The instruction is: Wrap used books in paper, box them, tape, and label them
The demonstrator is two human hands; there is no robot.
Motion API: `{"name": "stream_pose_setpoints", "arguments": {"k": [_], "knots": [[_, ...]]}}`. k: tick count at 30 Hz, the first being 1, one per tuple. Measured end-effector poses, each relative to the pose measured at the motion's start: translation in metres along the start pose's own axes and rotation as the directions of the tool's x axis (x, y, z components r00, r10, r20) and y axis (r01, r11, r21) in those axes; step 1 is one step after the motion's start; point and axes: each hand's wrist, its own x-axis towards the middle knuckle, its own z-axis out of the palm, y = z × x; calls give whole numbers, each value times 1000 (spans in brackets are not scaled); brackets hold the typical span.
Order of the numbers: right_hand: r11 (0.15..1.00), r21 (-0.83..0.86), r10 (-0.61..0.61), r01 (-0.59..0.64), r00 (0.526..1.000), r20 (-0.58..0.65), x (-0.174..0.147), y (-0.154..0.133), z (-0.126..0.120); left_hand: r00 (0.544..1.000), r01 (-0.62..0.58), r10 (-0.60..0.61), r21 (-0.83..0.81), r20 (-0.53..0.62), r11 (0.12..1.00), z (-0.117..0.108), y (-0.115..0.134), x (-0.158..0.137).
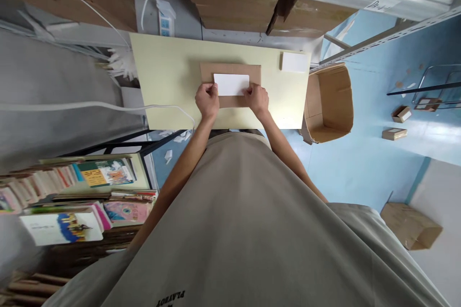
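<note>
Two bare hands meet over a brown cardboard piece (234, 101) at a pale yellow tabletop (169, 72), where a white card (231, 85) with rounded corners lies over the cardboard's middle, brown margins visible on all sides. The left hand (209, 100) has a narrow grip, thumb and fingertips pinched on the card's left edge near its near corner; the right hand (257, 98) pinches the opposite edge, also toward the near side. Whether the card rests flat or sits slightly raised cannot be told from above.

Careful work here would seem to call for equal, light tension at both ends, with the card's long edges parallel to the cardboard's; an uneven pull could skew it or put a crease in it. Fingertips are best kept to the margins, leaving the white face flat and unmarked.

Both forearms reach forward from either side of the wearer's grey shirt (237, 211) and converge toward the cardboard, backs of the hands turned up, fingers curled inward, the two hands roughly level. A white stack (294, 62) lies at the tabletop's far right.
</note>
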Motion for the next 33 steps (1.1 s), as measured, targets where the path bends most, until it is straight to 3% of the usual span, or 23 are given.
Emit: {"name": "stream_pose_setpoints", "arguments": {"k": [6,11,14,17,23,27,33], "knots": [[997,53,-49,53,996,-72,26,-18,4,1000,0,0,11,4,1000,-1,0,-1],[990,69,-131,125,987,96,16,-29,29,1000,-2,1,63,19,998,-1,1,-2],[986,53,-165,161,982,90,23,-43,38,1000,-14,12,62,19,998,-1,1,-4],[987,-2,-159,159,987,24,31,-60,39,999,-21,18,64,35,998,-1,1,-3],[986,-103,-112,133,975,190,9,-76,32,993,-6,-18,208,115,978,-5,6,0],[986,-132,-86,105,986,142,14,-89,29,985,-62,8,308,173,949,-9,9,-1],[988,-143,-40,53,995,92,26,-103,38,972,-84,11,304,233,949,-17,5,11]]}}
